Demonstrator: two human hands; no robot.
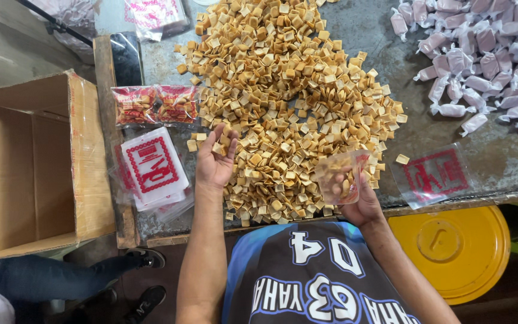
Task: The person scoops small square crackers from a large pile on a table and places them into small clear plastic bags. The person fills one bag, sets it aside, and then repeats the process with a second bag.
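While the head camera looks straight down, the left hand (215, 157) is cupped palm-up at the near left edge of a big heap of square tan crackers (289, 102), its fingers curled around a few of those pieces. To the right, the right hand (358, 201) grips a small clear bag (341, 176) by its lower part; the bag is held mouth-up just over the near right edge of the heap and already has some crackers inside. The heap lies on a grey table (499, 156), covering most of its middle. Left of the left hand sits a stack of empty printed bags (151, 168), and just beyond it lie two filled red packets (154, 104). An open cardboard box (31, 162) stands at the far left. One flat empty bag (436, 175) lies to the right of the held bag, and wrapped white sweets (481, 54) are piled at the far right corner. Below the table edge sits a yellow lid (451, 249).
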